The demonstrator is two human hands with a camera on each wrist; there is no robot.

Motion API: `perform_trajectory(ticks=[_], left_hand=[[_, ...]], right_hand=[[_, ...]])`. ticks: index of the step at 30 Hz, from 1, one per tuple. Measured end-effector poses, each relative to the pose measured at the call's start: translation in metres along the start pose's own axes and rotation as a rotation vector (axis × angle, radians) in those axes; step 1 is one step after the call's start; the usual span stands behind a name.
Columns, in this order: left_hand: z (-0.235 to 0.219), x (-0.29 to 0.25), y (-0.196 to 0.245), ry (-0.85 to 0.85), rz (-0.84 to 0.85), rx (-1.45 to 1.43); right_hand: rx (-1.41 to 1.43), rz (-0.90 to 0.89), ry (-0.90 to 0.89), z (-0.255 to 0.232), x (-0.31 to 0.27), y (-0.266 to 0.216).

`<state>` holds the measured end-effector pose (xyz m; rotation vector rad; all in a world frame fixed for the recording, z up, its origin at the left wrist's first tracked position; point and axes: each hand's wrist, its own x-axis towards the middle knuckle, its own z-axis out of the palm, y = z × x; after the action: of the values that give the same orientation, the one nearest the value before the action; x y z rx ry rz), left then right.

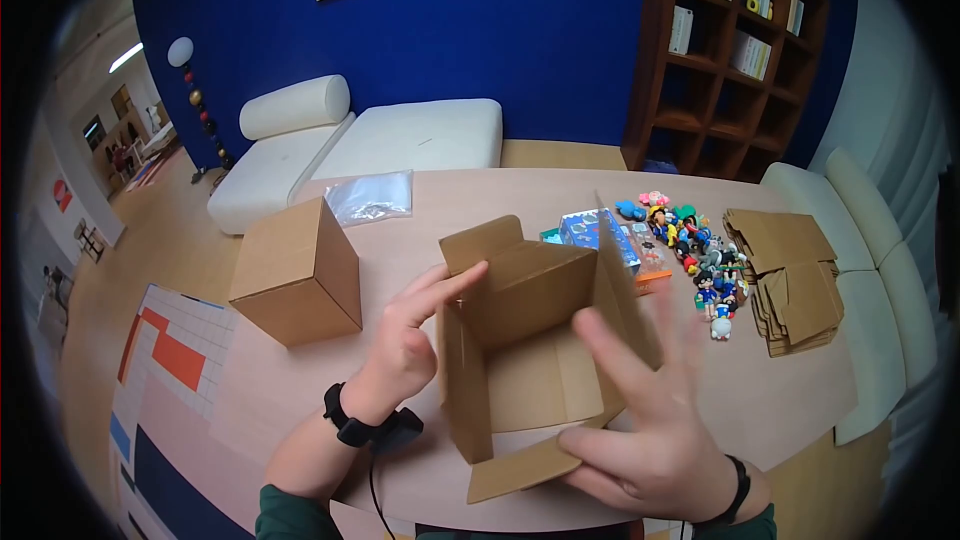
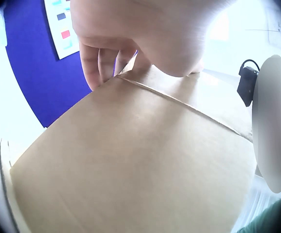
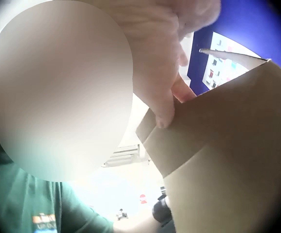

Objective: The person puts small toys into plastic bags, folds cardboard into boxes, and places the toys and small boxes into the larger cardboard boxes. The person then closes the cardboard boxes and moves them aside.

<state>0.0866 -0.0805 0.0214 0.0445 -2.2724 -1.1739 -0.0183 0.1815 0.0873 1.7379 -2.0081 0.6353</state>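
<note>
An open-topped cardboard box (image 1: 540, 380) stands tilted between the two hands, its flaps raised or folded outward. At its left edge the left hand (image 1: 405, 340) touches the cardboard, index finger extended. The right hand (image 1: 655, 430) has its fingers spread over the right side, with lower fingertips at the near flap; part of it is blurred. In the left wrist view the left hand (image 2: 145, 29) is above a box wall (image 2: 131, 145), some fingers beyond its edge. The right wrist view has the right hand's thumb against the cardboard (image 3: 228, 136).
A closed cardboard box (image 1: 300, 270) stands left on the table (image 1: 400, 480). Clear plastic bags (image 1: 370, 197) lie behind it. At the right are a blue box (image 1: 600, 240), several small figurines (image 1: 705, 260) and flattened cardboard (image 1: 795, 280). A cable (image 1: 374, 490) hangs by the left wrist.
</note>
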Motion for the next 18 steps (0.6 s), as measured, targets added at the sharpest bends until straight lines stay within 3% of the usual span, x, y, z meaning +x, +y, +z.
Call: perform_trajectory(ticks=[2,6,9,11,13,15,17,18], left_hand=[[0.0,-0.001,-0.002,-0.027,0.019,-0.084],[0.004,-0.004,-0.003,-0.017,-0.052,-0.206],[0.009,-0.003,-0.001,0.014,-0.121,-0.265],[0.01,-0.001,-0.001,0.05,-0.143,-0.307],[0.007,0.003,-0.004,-0.011,-0.057,-0.294],[0.006,0.003,-0.003,-0.053,-0.041,-0.284],[0.003,0.003,-0.003,-0.092,-0.027,-0.273],[-0.002,0.001,-0.003,-0.135,-0.022,-0.242]], right_hand=[[0.409,-0.129,-0.241,-0.002,0.008,0.015],[0.667,-0.149,-0.304,0.014,0.01,0.024],[0.72,-0.15,-0.189,0.016,0.015,0.021],[0.708,0.037,-0.334,0.016,0.011,0.024],[0.726,0.007,-0.245,0.021,0.013,0.028],[0.848,0.329,-0.671,0.011,0.02,0.031],[0.9,0.414,-0.571,0.016,0.018,0.025],[0.774,0.317,-0.389,0.025,0.012,0.024]])
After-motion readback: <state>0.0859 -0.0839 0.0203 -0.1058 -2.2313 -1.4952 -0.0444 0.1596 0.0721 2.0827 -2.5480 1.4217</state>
